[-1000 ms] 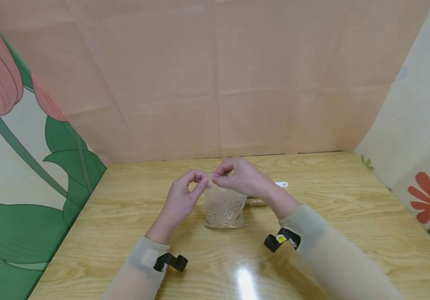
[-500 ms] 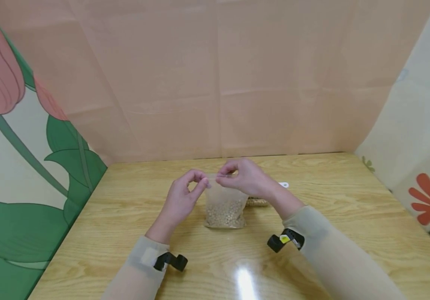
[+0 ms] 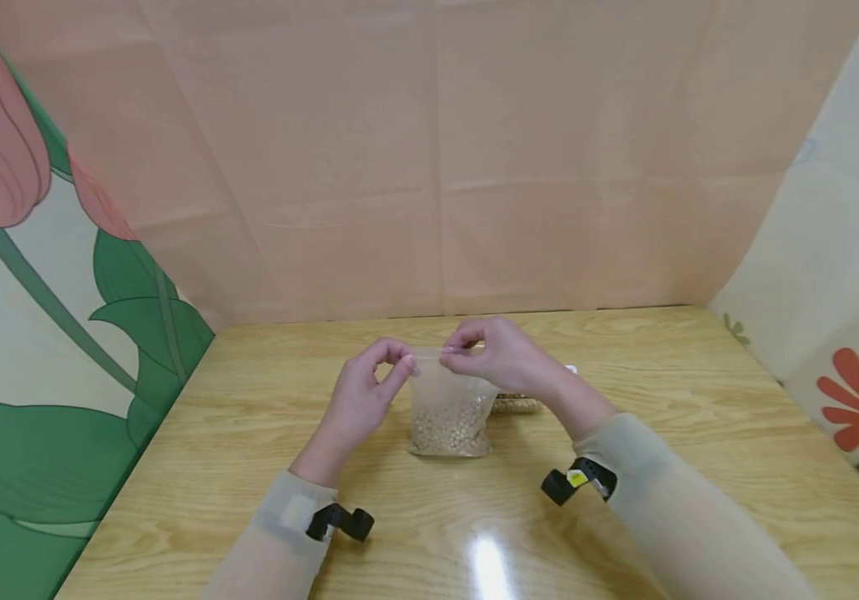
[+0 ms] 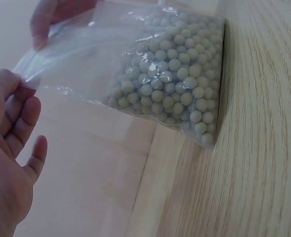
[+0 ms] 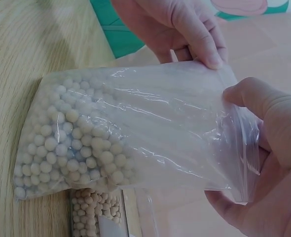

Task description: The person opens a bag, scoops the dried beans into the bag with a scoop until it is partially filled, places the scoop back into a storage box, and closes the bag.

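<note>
A clear zip-lock bag (image 3: pixel 450 417) stands upright on the table, its lower half filled with small pale beads (image 4: pixel 172 74). At its top left corner my left hand (image 3: pixel 366 392) pinches the edge between thumb and forefinger. My right hand (image 3: pixel 500 357) pinches the top strip nearer the right side, thumb in front and fingers behind, as the right wrist view shows. The zip line (image 5: pixel 243 143) runs along the bag's top, partly covered by my right hand. Whether the strip is sealed all the way, I cannot tell.
Behind the bag to the right stands a clear container (image 5: pixel 98 210) of similar beads, partly hidden by the bag and my right arm. A white handle end (image 3: pixel 571 368) pokes out past my right wrist. The wooden table (image 3: pixel 264 417) meets a pink sheet (image 3: pixel 324 208) at the back.
My right hand has slid rightward along the bag's top edge, away from the left hand, still pinching. The left hand has stayed at the left corner. More of the top strip shows between them.
</note>
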`<state>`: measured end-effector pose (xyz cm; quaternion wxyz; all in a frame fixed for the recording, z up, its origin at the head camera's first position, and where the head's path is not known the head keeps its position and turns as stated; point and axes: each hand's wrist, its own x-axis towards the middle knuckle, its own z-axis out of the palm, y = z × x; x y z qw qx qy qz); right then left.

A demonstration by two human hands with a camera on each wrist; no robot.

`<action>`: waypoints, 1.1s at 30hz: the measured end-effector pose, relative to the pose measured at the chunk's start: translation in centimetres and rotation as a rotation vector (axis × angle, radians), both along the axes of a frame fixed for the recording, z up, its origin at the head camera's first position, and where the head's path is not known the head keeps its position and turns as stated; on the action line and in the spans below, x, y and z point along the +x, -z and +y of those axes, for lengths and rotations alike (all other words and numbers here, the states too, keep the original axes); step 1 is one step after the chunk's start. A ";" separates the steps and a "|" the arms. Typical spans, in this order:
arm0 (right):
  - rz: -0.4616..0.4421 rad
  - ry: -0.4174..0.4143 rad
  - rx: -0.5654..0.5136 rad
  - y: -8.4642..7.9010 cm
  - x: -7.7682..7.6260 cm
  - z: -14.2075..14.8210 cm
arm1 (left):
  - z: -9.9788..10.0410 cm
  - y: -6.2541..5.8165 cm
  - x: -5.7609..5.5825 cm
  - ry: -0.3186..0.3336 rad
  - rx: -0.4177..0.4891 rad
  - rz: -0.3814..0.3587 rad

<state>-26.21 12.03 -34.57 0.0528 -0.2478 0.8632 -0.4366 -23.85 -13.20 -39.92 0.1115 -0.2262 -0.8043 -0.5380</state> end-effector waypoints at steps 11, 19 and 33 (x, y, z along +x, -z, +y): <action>0.007 0.018 0.004 0.2 -0.1 0.7 | 0.0 0.0 0.0 -0.007 0.002 -0.006; -0.001 0.021 -0.010 0.4 -0.1 1.3 | 0.0 0.0 -0.1 -0.011 -0.003 0.004; -0.037 0.023 -0.025 0.7 -0.1 2.5 | -0.1 0.2 -0.2 -0.011 -0.001 0.013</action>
